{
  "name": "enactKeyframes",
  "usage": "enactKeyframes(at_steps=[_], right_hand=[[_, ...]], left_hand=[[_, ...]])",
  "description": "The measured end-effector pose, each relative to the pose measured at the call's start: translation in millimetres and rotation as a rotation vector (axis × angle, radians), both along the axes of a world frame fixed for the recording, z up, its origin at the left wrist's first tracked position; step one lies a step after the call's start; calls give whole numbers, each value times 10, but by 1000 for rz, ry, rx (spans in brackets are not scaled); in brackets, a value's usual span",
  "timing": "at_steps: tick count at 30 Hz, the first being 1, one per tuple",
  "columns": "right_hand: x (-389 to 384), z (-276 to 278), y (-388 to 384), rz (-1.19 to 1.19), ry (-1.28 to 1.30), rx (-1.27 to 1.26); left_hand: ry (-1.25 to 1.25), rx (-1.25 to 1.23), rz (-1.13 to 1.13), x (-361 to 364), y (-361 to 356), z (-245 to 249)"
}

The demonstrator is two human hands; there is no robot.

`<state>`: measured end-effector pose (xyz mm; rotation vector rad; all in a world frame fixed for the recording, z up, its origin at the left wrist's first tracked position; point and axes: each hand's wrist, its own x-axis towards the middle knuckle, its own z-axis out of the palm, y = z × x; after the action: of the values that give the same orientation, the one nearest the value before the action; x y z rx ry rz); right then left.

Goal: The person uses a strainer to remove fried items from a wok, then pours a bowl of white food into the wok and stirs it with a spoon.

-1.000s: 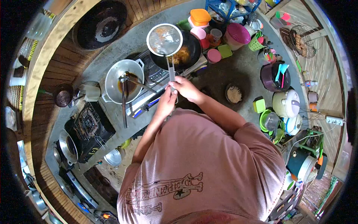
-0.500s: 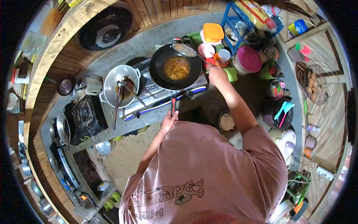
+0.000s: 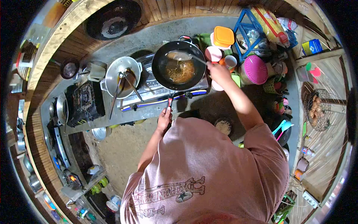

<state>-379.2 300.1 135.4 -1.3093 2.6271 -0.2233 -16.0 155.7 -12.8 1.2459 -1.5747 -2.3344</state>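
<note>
My left hand [image 3: 164,118] is closed around the black and red handle of a dark frying wok [image 3: 160,70], which sits on the right side of a gas stove [image 3: 149,98]. Thin yellowish strips [image 3: 180,71] lie in brown oil at its bottom. My right hand [image 3: 220,73] grips a long-handled metal skimmer [image 3: 179,56]. Its round head is inside the wok, over the far part of the oil. Left of the wok stands a silver two-handled pot [image 3: 110,70] with tongs or other long utensils [image 3: 123,83] lying across it.
Orange-lidded container [image 3: 223,36], a pink-lidded tub [image 3: 256,70] and a blue rack [image 3: 242,31] crowd the counter at right. A black stove [image 3: 85,105] is at left. Another wok [image 3: 113,20] hangs on the wall. A bowl of pale grains [image 3: 223,127] stands low beside me.
The skimmer head has gone from above the wok's far rim down into the wok. The strips look more spread out in the oil. My left hand still holds the handle.
</note>
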Motion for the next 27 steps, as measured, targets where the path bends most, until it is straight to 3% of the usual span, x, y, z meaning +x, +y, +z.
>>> enactKeyframes(at_steps=[3, 5, 8, 11, 16, 19, 23, 27], right_hand=[[-135, 292, 39, 9, 209, 10], [-293, 162, 92, 58, 251, 6], [-165, 310, 123, 107, 180, 141], [-46, 420, 169, 145, 192, 124], [-179, 530, -68, 169, 223, 133], [-335, 228, -165, 159, 265, 17], [-313, -227, -236, 244, 98, -40], [-72, 15, -223, 315, 56, -120]], left_hand=[[-15, 0, 19, -17, 33, 101], [-54, -77, -25, -36, 41, 165], [-90, -94, -18, -20, 21, 60], [-109, -174, -65, -5, -26, -7], [-52, -45, -84, -51, -78, 87], [-13, -12, -109, -72, -152, -17], [-12, -14, -102, -88, -184, -89], [-1, -41, -105, -88, -187, 2]])
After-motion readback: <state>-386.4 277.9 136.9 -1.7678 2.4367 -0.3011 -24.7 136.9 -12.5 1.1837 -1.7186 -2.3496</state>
